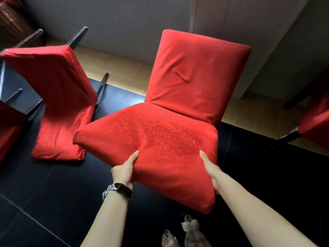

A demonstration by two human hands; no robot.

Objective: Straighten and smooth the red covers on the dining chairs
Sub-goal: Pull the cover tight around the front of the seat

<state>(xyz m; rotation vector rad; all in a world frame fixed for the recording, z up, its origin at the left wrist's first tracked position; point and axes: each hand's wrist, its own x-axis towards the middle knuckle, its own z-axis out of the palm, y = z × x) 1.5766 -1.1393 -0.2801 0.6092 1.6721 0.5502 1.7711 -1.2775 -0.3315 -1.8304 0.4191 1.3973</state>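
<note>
Red cover (pixel 160 139) is clamped at its front edge by left hand (pixel 124 172) and right hand (pixel 211 172).

2 bare arms stretched forward: left hand (pixel 124 171) wearing a black-strap wristwatch (pixel 124 190), right hand (pixel 211 171), thumbs on top, fingers hidden underneath, each pinching the red fabric chair cover (pixel 160 139).

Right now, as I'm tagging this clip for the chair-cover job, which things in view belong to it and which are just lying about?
Job: red cover on the middle chair, gripped at the seat front by the left hand and right hand; covered chair on the left; red-covered chair at the right edge.
Lying about: wristwatch; black floor tiles; grey wall.
</note>
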